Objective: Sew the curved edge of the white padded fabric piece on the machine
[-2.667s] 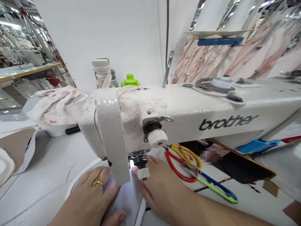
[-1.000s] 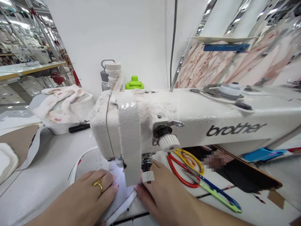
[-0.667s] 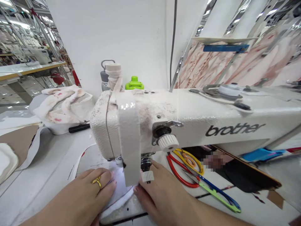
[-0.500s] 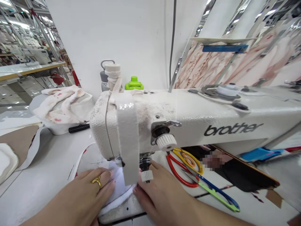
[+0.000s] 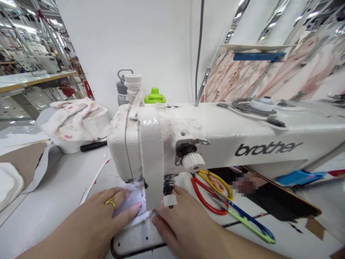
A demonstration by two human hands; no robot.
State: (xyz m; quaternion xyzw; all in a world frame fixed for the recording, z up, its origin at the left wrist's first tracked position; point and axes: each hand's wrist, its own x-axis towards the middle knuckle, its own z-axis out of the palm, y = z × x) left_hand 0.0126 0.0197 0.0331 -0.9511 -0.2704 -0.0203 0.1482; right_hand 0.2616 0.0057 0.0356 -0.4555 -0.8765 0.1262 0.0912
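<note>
A white Brother sewing machine (image 5: pixel 215 133) fills the middle of the view. My left hand (image 5: pixel 105 219), with a gold ring, lies flat with its fingers pressing a small white fabric piece (image 5: pixel 132 201) under the machine head. My right hand (image 5: pixel 185 223) lies flat on the machine bed to the right of the needle area, fingertips at the fabric's edge. A white cloth strip (image 5: pixel 151 158) hangs down the front of the head and hides the needle.
Red, yellow and blue-green scissors (image 5: pixel 223 201) lie just right of my right hand. A white bowl with stained cloth (image 5: pixel 75 126) stands at the back left, with a grey bottle (image 5: pixel 122 86) and a green cap (image 5: pixel 154 96) behind the machine. Pink fabric (image 5: pixel 269 75) hangs at the right.
The fabric piece has moved away under the machine head, uncovering the front of the metal bed. Both hands followed it forward; my left fingers now lie on top of it.
</note>
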